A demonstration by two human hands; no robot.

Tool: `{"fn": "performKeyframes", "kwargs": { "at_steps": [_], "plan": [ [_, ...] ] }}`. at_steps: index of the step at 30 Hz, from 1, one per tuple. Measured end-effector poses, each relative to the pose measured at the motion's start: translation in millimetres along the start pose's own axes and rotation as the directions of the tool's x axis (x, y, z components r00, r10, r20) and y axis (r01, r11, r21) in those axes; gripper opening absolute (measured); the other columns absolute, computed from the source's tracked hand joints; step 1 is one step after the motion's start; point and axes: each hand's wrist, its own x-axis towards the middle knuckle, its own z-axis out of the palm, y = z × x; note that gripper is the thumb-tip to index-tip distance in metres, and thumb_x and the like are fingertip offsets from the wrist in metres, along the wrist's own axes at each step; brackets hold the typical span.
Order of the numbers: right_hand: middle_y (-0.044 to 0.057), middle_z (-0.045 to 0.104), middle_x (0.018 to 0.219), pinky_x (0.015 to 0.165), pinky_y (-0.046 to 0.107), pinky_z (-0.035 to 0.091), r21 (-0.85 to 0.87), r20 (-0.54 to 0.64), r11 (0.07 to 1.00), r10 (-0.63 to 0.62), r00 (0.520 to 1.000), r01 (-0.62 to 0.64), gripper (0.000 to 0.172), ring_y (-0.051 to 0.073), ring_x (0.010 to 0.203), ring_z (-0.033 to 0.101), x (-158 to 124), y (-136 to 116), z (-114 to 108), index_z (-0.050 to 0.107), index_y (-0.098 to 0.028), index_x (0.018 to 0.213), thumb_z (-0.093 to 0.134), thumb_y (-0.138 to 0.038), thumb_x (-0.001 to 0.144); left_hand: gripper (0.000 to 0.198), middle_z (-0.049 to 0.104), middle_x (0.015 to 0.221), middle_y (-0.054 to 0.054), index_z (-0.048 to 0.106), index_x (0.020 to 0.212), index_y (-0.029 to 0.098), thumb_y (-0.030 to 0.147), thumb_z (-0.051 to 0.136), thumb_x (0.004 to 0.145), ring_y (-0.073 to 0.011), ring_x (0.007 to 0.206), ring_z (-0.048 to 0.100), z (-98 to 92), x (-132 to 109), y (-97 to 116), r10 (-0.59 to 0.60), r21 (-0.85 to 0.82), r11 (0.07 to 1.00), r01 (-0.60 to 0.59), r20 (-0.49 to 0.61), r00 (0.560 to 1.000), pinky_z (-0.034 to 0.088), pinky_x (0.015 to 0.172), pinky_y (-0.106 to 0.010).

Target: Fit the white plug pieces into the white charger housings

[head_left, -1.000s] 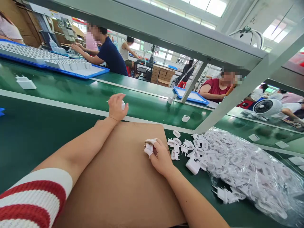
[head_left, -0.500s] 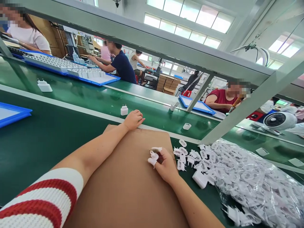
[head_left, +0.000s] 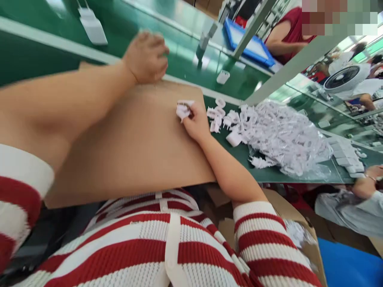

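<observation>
My left hand [head_left: 149,57] is over the green belt, just past the far edge of a brown cardboard sheet [head_left: 143,135]. Its fingers look curled, though motion blurs them, and anything inside is hidden. Near the sheet's right edge, my right hand [head_left: 196,121] pinches a small white plug part [head_left: 183,111] between thumb and fingers, which wear white fingertip covers. On the belt are a white plug charger [head_left: 93,27] left of my left hand and a white charger housing [head_left: 223,77] to its right. Loose white plug parts [head_left: 216,115] lie right of my right hand.
A clear plastic bag [head_left: 287,137] full of white parts covers the right side of the bench. A slanted grey post [head_left: 278,59] rises behind it. Beyond the belt are a blue tray [head_left: 248,44] and a co-worker; another person's arm is at far right, near a fan [head_left: 344,77].
The view has tilted down, so my striped top and the bench's near edge now show. My left hand's fingers look more curled. My right hand still pinches the white part over the cardboard.
</observation>
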Motion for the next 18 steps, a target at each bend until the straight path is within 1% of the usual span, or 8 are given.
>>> {"fn": "performKeyframes", "kwargs": {
  "at_steps": [3,5,8,11,13,15,16,18],
  "plan": [
    [0.004,0.065,0.111,0.098,0.033,0.051,-0.074,-0.013,0.997,-0.018,1.000,0.017,0.029,0.018,0.109,0.063,2,12,-2,0.066,-0.019,0.123,0.056,-0.031,0.098,0.053,0.051,0.150,-0.008,0.063,0.129,0.000,0.035,0.037,0.099,-0.0319,0.151,0.027,-12.9,-12,26,0.072,0.073,0.995,-0.066,-0.085,0.994,0.017,0.118,-0.051],
    [0.004,0.065,0.110,0.096,0.031,0.050,-0.166,-0.027,0.985,-0.052,0.998,0.047,0.028,0.017,0.108,0.063,3,9,-5,0.067,-0.018,0.122,0.058,-0.029,0.098,0.063,0.056,0.140,-0.003,0.064,0.131,0.001,0.043,0.028,0.100,-0.0312,0.146,0.037,-20.0,-26,47,0.063,-0.001,0.998,-0.063,-0.101,0.993,0.017,0.118,-0.049],
    [0.004,0.066,0.110,0.096,0.027,0.048,-0.300,-0.037,0.950,-0.104,0.994,0.088,0.027,0.014,0.106,0.061,4,-2,-10,0.067,-0.013,0.120,0.056,-0.025,0.099,0.093,0.061,0.127,-0.003,0.070,0.124,0.001,0.074,0.023,0.092,-0.0303,0.141,0.045,-14.6,-47,71,0.002,-0.190,0.982,-0.004,-0.007,1.000,0.020,0.119,-0.046],
    [0.005,0.067,0.115,0.100,0.029,0.046,-0.354,0.016,0.931,-0.090,0.996,0.090,0.026,0.014,0.114,0.059,5,-10,-12,0.070,-0.017,0.108,0.053,-0.036,0.102,0.118,0.058,0.135,-0.009,0.066,0.129,-0.002,0.094,0.019,0.079,-0.0361,0.145,0.039,4.3,-65,79,-0.012,-0.287,0.957,0.049,0.130,0.991,0.019,0.120,-0.049],
    [0.005,0.067,0.117,0.101,0.028,0.043,-0.361,0.031,0.928,-0.086,0.996,0.092,0.038,0.012,0.116,0.056,5,-11,-12,0.070,-0.018,0.101,0.048,-0.048,0.103,0.116,0.051,0.144,-0.011,0.060,0.136,-0.002,0.092,0.018,0.083,-0.0374,0.145,0.035,14.8,-76,80,-0.022,-0.317,0.947,0.058,0.115,0.993,0.017,0.119,-0.050],
    [0.003,0.066,0.116,0.099,0.027,0.041,-0.369,0.031,0.925,-0.082,0.996,0.087,0.054,0.007,0.113,0.054,4,-11,-11,0.069,-0.013,0.105,0.035,-0.055,0.104,0.109,0.047,0.148,-0.010,0.058,0.138,-0.001,0.087,0.017,0.090,-0.0364,0.145,0.034,19.9,-84,81,-0.042,-0.333,0.940,0.067,0.081,0.996,0.018,0.119,-0.049],
    [0.003,0.064,0.116,0.098,0.027,0.040,-0.370,0.035,0.925,-0.080,0.996,0.087,0.061,0.005,0.112,0.054,3,-12,-11,0.068,-0.010,0.109,0.028,-0.055,0.104,0.107,0.047,0.148,-0.010,0.057,0.138,-0.001,0.086,0.016,0.092,-0.0355,0.145,0.035,20.6,-87,82,-0.047,-0.334,0.940,0.070,0.079,0.996,0.019,0.120,-0.049],
    [0.003,0.063,0.117,0.098,0.029,0.040,-0.364,0.044,0.927,-0.077,0.996,0.088,0.061,0.006,0.112,0.054,0,-12,-11,0.068,-0.009,0.114,0.025,-0.052,0.106,0.106,0.049,0.147,-0.011,0.058,0.138,0.000,0.086,0.017,0.092,-0.0339,0.144,0.036,20.4,-90,83,-0.058,-0.315,0.945,0.084,0.090,0.994,0.021,0.121,-0.049]
  ]
}}
